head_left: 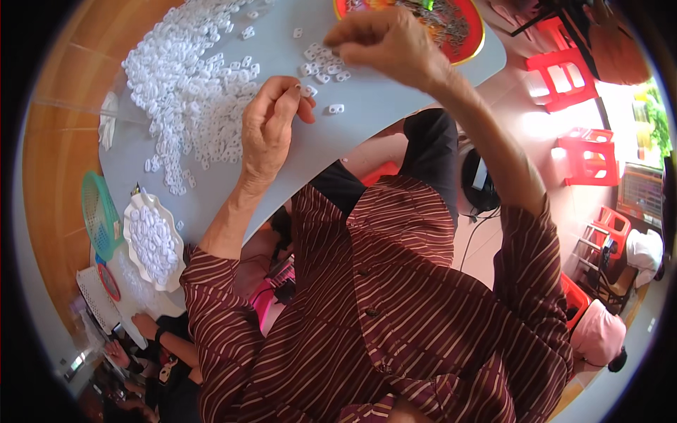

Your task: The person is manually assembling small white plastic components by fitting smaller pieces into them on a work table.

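Although a small cluster (327,60) lay right of the heap (173,74), most white pieces (229,130) seemed unhandled, and the left hand (269,123) and right hand (392,46), also rightward, had fingertips pressed together, on what I could not tell.

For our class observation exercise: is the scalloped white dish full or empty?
Full: small white pieces cover the scalloped white dish nearly to its rim.

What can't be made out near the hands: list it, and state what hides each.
All in the head view:
Left hand: what, if anything, it pinches; its own fingers cover the grip.
Right hand: whether it holds anything; its fingertips are blurred.
Tray: cut off by the top edge, partly covered by the right hand.
Grey bits: too small for exact shape.
White pile: cut off by the top edge.
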